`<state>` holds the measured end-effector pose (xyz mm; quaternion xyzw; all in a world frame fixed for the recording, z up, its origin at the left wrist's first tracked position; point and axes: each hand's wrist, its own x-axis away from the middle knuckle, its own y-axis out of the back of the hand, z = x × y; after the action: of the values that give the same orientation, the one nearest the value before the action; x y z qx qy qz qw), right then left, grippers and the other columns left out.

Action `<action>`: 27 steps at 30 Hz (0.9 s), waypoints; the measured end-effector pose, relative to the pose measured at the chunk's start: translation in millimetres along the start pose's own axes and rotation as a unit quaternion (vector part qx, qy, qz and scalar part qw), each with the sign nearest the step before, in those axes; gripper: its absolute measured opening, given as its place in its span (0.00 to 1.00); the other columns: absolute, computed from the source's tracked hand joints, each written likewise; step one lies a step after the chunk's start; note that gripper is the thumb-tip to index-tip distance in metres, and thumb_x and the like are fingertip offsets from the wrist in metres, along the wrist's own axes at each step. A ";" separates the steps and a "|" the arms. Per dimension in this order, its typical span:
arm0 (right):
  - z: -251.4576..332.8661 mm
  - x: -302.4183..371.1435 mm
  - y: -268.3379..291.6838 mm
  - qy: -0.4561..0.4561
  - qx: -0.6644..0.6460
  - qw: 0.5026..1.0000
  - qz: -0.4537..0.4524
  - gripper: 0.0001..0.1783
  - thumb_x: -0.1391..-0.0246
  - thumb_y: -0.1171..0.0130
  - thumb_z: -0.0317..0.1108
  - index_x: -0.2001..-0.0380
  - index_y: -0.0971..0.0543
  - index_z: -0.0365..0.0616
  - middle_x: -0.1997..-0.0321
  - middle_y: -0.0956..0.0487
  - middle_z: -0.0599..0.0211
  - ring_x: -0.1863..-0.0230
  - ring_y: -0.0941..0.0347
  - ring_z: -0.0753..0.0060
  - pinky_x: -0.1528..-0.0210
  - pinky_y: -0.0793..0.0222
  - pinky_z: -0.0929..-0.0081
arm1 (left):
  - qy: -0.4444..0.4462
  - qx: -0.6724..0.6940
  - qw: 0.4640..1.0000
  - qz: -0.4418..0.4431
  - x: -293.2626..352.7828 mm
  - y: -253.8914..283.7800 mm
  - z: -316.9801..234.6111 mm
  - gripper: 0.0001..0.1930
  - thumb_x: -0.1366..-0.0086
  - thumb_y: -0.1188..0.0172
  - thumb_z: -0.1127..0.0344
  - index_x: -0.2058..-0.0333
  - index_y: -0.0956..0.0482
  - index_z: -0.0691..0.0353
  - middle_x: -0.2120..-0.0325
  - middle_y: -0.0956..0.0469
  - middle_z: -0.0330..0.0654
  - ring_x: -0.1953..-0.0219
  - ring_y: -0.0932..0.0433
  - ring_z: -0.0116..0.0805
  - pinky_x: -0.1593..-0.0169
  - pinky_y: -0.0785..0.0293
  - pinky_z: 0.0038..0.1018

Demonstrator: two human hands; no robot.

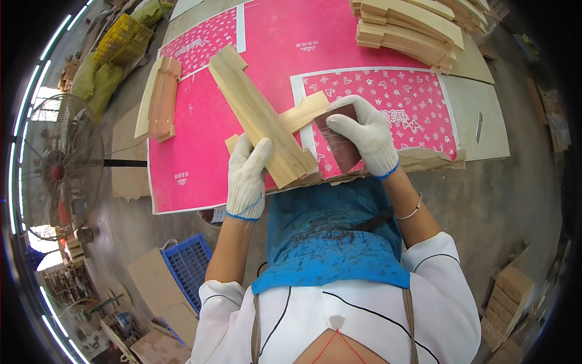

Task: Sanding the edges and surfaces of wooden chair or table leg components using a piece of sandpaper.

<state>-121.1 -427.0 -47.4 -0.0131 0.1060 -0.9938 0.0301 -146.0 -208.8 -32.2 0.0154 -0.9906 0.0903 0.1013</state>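
Pale wood all over this tabletop (282, 39), which has a pink sheet across it, and the bit to watch is the board (257, 109) in the left hand (245, 176). Its long axis runs from about 11 o'clock down to 5 o'clock, low end near the tabletop edge closest to the person. Left glove has it by the edge at its 7 o'clock side, thumb lying against the wood, other fingers mostly tucked out of sight

Second piece of wood, call it the crosspiece (308, 111), sits under the board and pokes out toward 2 and 8 o'clock, so the pair make a lopsided X. Can't tell if the left fingers are gripping that one too

Right hand (367, 133) is pinching a brown sheet (339, 142), could be sandpaper, thumb on the near face, with the lower part hanging toward 6 o'clock. Imo the relation that counts is this: the board lies toward 9 o'clock from the right fingers, with a gap between sheet and board. Left hand is nearer, actually on it. The crosspiece's 2 o'clock end is right beside the right fingers, touching or not I can't say

Bigger stack of wood (406, 30) up at 1 o'clock, smaller pile (159, 100) at 10
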 end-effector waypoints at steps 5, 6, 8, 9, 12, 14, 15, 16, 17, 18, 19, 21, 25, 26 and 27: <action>-1.3 -7.1 -8.8 0.002 0.032 0.999 -0.004 0.14 0.45 0.35 0.36 0.59 0.20 0.38 0.63 0.18 0.67 0.60 0.23 0.80 0.56 0.27 0.78 | 0.020 0.024 0.999 -0.010 -1.3 -6.3 -0.2 0.20 0.31 0.43 0.63 0.46 0.30 0.71 0.54 0.24 0.45 0.52 0.25 0.30 0.47 0.27 0.30; 0.5 -5.4 -8.5 0.023 0.061 0.998 -0.022 0.13 0.45 0.35 0.35 0.60 0.19 0.39 0.64 0.17 0.67 0.62 0.23 0.81 0.58 0.26 0.78 | 0.011 0.036 0.999 -0.008 -3.8 -6.2 0.4 0.20 0.31 0.43 0.63 0.46 0.30 0.71 0.54 0.24 0.46 0.52 0.24 0.31 0.47 0.26 0.30; 9.8 5.4 -16.6 0.071 0.117 0.990 -0.020 0.11 0.46 0.35 0.35 0.63 0.19 0.40 0.67 0.17 0.65 0.66 0.22 0.80 0.62 0.25 0.77 | 0.003 0.047 0.999 -0.007 -9.4 -5.5 3.9 0.20 0.30 0.43 0.63 0.46 0.30 0.71 0.54 0.24 0.46 0.53 0.24 0.31 0.48 0.25 0.30; 14.2 16.2 -28.1 0.098 0.143 0.985 0.001 0.10 0.47 0.35 0.34 0.65 0.19 0.40 0.69 0.17 0.64 0.69 0.21 0.79 0.64 0.25 0.77 | -0.001 0.044 0.999 -0.014 -11.5 -5.4 5.4 0.20 0.30 0.44 0.63 0.46 0.30 0.71 0.54 0.25 0.47 0.53 0.23 0.32 0.49 0.25 0.30; -12.6 28.4 -47.0 0.278 0.344 0.896 0.040 0.08 0.51 0.31 0.38 0.69 0.19 0.49 0.72 0.20 0.64 0.72 0.22 0.63 0.70 0.26 0.68 | 0.008 0.079 0.997 -0.016 -10.7 -15.8 1.8 0.20 0.30 0.45 0.64 0.46 0.30 0.71 0.53 0.24 0.47 0.52 0.23 0.33 0.49 0.25 0.30; -21.8 19.1 -38.0 0.406 0.421 0.811 0.002 0.07 0.50 0.33 0.37 0.68 0.19 0.51 0.74 0.22 0.67 0.73 0.23 0.65 0.73 0.28 0.68 | 0.018 0.114 0.993 -0.018 -10.3 -17.3 -0.3 0.19 0.30 0.45 0.64 0.46 0.30 0.71 0.53 0.24 0.47 0.51 0.23 0.33 0.48 0.25 0.30; -23.1 7.8 -23.3 0.466 0.430 0.773 -0.031 0.06 0.49 0.34 0.37 0.68 0.19 0.52 0.75 0.23 0.68 0.74 0.23 0.66 0.74 0.29 0.68 | 0.011 0.113 0.993 -0.015 -10.9 -14.6 0.1 0.20 0.30 0.45 0.64 0.45 0.30 0.71 0.53 0.24 0.47 0.51 0.23 0.33 0.47 0.25 0.30; -13.7 5.7 -13.4 0.364 0.388 0.843 -0.081 0.05 0.48 0.36 0.34 0.66 0.19 0.51 0.74 0.23 0.69 0.75 0.25 0.64 0.74 0.29 0.69 | 0.007 0.112 0.994 -0.010 -13.1 -11.3 0.8 0.20 0.30 0.45 0.64 0.45 0.30 0.71 0.53 0.24 0.47 0.50 0.23 0.33 0.47 0.26 0.31; -12.7 -4.3 5.4 0.294 0.486 0.813 -0.126 0.05 0.46 0.35 0.32 0.66 0.19 0.47 0.69 0.20 0.69 0.74 0.23 0.71 0.71 0.27 0.74 | 0.007 0.111 0.994 -0.009 -10.6 -9.5 -3.0 0.20 0.30 0.45 0.64 0.45 0.30 0.71 0.53 0.24 0.47 0.50 0.23 0.33 0.47 0.26 0.31; -15.6 -7.2 11.5 0.222 0.352 0.898 -0.146 0.05 0.45 0.36 0.32 0.66 0.20 0.44 0.68 0.19 0.69 0.72 0.23 0.75 0.69 0.27 0.77 | 0.020 0.088 0.996 -0.004 -6.0 -7.9 -8.6 0.20 0.31 0.44 0.64 0.45 0.30 0.71 0.53 0.24 0.46 0.49 0.24 0.33 0.45 0.27 0.31; -12.2 -9.8 10.8 0.145 0.207 0.955 -0.158 0.06 0.44 0.37 0.32 0.66 0.20 0.42 0.67 0.18 0.69 0.70 0.23 0.80 0.66 0.27 0.80 | 0.031 0.067 0.997 -0.002 -3.8 -7.2 -10.8 0.20 0.31 0.44 0.64 0.46 0.30 0.71 0.53 0.24 0.46 0.49 0.24 0.33 0.44 0.27 0.31; -2.0 -7.7 5.3 0.105 0.131 0.977 -0.134 0.07 0.43 0.37 0.32 0.65 0.20 0.40 0.67 0.18 0.68 0.67 0.24 0.83 0.64 0.27 0.81 | 0.009 0.050 0.999 -0.015 -6.8 -4.0 -1.0 0.19 0.32 0.43 0.64 0.47 0.28 0.71 0.56 0.24 0.43 0.52 0.25 0.30 0.47 0.28 0.29; 3.0 10.9 -27.0 0.063 0.072 0.993 -0.063 0.10 0.44 0.36 0.33 0.63 0.20 0.38 0.65 0.18 0.68 0.63 0.24 0.83 0.58 0.27 0.79 | -0.044 -0.022 0.998 -0.028 -9.4 -4.6 2.1 0.17 0.32 0.43 0.65 0.50 0.26 0.69 0.61 0.25 0.38 0.60 0.29 0.25 0.54 0.32 0.25; 0.3 12.2 -27.2 0.076 0.122 0.986 -0.081 0.11 0.44 0.36 0.34 0.62 0.19 0.38 0.66 0.18 0.69 0.64 0.25 0.83 0.58 0.27 0.79 | -0.070 -0.040 0.996 -0.036 -8.5 -6.0 1.5 0.16 0.33 0.43 0.65 0.50 0.26 0.69 0.63 0.26 0.37 0.63 0.31 0.23 0.56 0.33 0.24; 0.1 8.1 -21.8 0.076 0.122 0.986 -0.082 0.11 0.44 0.36 0.34 0.62 0.19 0.38 0.66 0.18 0.69 0.64 0.25 0.83 0.58 0.27 0.79 | -0.070 -0.040 0.996 -0.035 -8.1 -6.5 1.0 0.16 0.33 0.43 0.65 0.50 0.26 0.69 0.63 0.26 0.37 0.63 0.31 0.23 0.56 0.33 0.24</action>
<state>-130.4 -406.2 -42.6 0.0580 -0.0150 -0.9965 -0.0580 -137.9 -215.4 -33.6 0.0522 -0.9970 0.0453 0.0348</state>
